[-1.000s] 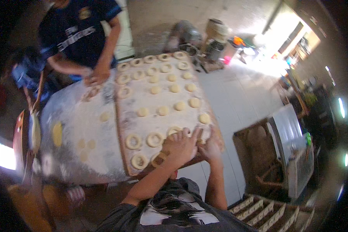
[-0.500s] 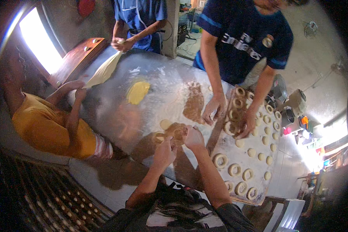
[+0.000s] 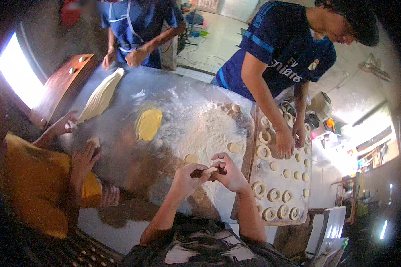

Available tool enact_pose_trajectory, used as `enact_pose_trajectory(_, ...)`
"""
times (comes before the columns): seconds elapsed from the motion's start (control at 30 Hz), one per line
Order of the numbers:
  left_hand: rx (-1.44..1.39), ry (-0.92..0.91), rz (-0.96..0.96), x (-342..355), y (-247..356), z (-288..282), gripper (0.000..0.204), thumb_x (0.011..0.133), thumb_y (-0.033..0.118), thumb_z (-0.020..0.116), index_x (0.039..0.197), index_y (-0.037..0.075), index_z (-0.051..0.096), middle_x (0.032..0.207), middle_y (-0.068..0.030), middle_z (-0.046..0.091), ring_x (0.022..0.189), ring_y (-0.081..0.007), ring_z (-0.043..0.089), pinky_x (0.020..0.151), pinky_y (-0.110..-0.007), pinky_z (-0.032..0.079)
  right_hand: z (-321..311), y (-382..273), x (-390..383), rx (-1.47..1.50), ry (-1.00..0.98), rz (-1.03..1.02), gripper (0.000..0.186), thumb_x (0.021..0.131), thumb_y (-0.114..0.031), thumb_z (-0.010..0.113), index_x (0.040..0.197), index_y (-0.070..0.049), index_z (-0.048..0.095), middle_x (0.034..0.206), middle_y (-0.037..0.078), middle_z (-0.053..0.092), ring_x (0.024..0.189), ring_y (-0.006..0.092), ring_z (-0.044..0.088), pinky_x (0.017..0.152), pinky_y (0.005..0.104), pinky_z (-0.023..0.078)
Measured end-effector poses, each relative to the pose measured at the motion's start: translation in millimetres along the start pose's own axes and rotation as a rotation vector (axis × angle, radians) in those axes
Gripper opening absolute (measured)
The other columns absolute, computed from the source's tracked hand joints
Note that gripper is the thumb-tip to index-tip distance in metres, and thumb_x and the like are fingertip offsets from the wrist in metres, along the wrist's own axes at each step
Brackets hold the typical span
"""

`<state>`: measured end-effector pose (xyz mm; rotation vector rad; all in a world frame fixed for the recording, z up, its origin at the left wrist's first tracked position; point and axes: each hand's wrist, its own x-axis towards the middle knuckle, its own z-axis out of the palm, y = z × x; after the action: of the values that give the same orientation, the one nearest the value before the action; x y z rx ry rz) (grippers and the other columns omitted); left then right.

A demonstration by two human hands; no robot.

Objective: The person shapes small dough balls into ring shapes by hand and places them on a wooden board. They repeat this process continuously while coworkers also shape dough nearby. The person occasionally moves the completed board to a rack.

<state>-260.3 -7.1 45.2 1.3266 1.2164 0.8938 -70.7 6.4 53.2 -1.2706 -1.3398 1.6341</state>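
Away from the wooden board [image 3: 260, 172] on the right, where both worked a second ago, the left hand [image 3: 188, 179] and right hand [image 3: 230, 175] now pinch a small dough piece [image 3: 210, 170] above the near floured table [image 3: 176, 139], suggesting hand-shaping.

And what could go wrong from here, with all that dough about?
The small piece of dough pinched between the left hand and right hand might tear or slip. The flat dough disc lies just beyond the left hand, so a careless knuckle could dent it. At the board, a co-worker's hands are close to a dough ring and might nudge it out of shape.
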Motion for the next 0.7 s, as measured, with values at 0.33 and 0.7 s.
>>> enact_pose_trajectory(0.33,0.52,0.461,0.66,9.7,-15.6,23.6,0.034,0.08,-0.006,0.06,0.112,0.004,0.059,0.091,-0.0107,0.06,0.086,-0.0241,0.062,0.081,-0.037,0.051,20.3,25.4,13.3,-0.043,0.097,-0.14,0.072,0.084,-0.012,0.063,0.148,-0.006,0.031,0.105,0.009,0.059,0.095,0.0226,0.059,0.09,0.0304,0.047)
enact_pose_trajectory(0.7,-0.586,0.2,0.345,-0.2,-47.9,73.8,0.032,0.096,0.019,0.059,0.122,0.006,0.044,0.092,-0.0093,0.055,0.073,-0.0158,0.056,0.06,-0.03,0.05,16.7,22.3,-25.0,0.159,0.043,-0.213,0.07,0.1,-0.048,0.048,0.154,-0.012,0.024,0.077,0.005,0.062,0.075,0.0126,0.06,0.065,0.0275,0.045)
